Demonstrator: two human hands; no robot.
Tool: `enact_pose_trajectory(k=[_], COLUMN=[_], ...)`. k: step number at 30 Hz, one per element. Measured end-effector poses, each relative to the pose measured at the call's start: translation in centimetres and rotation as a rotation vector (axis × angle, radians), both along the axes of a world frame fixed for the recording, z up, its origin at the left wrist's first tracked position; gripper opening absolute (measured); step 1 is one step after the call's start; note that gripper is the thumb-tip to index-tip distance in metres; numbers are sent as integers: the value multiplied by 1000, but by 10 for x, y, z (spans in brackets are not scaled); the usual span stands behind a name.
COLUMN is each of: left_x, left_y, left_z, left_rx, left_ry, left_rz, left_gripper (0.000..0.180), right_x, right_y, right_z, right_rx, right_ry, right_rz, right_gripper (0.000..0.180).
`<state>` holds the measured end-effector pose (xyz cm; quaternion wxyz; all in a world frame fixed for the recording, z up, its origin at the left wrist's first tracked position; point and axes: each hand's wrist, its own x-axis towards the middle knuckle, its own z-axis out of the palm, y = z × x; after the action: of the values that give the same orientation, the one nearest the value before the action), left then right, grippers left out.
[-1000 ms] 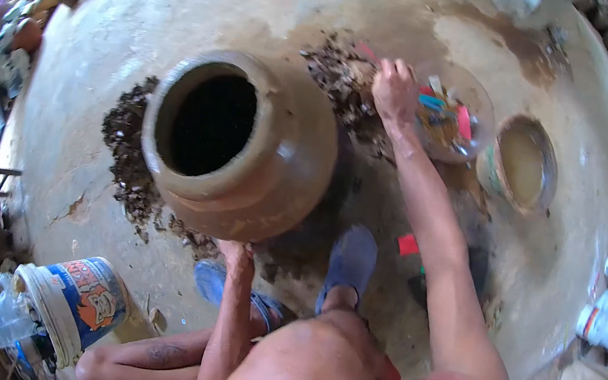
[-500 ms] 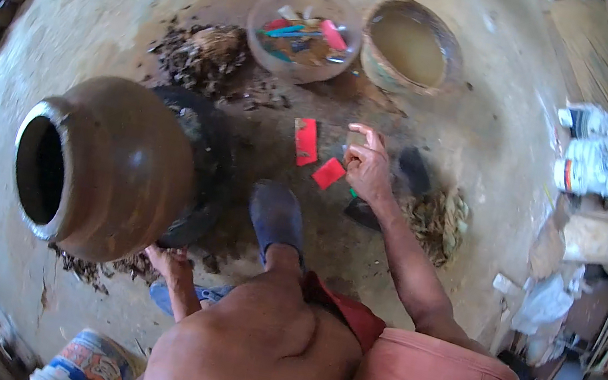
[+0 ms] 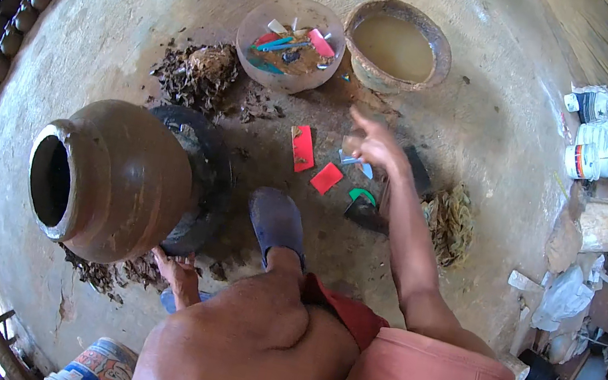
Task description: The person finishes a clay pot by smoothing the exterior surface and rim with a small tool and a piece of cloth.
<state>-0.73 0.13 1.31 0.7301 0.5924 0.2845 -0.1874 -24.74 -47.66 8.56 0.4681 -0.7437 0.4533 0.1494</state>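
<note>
A large brown clay pot (image 3: 131, 180), its mouth showing toward the left, rests on a dark round base (image 3: 205, 177). My left hand (image 3: 179, 278) is low beside the pot and base, fingers apart and seemingly touching their near underside. Beyond my foot, my right hand (image 3: 380, 148) hovers over the floor, forefinger stretched out and the other fingers partly bent, with nothing plainly held. Just under it is a pale blue tool (image 3: 363, 168), partly covered. Close by lie two red flat pieces (image 3: 302, 148), a green curved piece (image 3: 362, 195) and a dark flat piece (image 3: 417, 171).
A clear bowl (image 3: 246, 58) of colourful scraps and tools stands beside a basin (image 3: 356, 57) of cloudy water. Dark scraps (image 3: 198, 78) are heaped left of them; a crumpled leafy pile (image 3: 450, 228) lies right. Containers and bags (image 3: 603, 153) line the right side; a bucket (image 3: 95, 369) stands lower left.
My right hand has shifted slightly up and right, its forefinger now pointing out, showing more of the pale blue tool and green piece. My left hand stays by the pot. The view has shifted slightly.
</note>
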Motion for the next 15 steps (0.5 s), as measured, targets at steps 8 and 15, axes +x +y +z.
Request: enact_pose_trajectory(k=[8,15], left_x=[-1,0], left_y=[16,14], left_z=[-4,-8], left_rx=[-52,-45], left_ry=[22,20], left_rz=[-86,-112], left_gripper=[72,71], right_x=[-135,-253], right_y=[21,125], right_z=[22,-24], right_rx=[-1051,-432], right_ry=[47,554], right_rz=[-496,-521], right_gripper=[81,90])
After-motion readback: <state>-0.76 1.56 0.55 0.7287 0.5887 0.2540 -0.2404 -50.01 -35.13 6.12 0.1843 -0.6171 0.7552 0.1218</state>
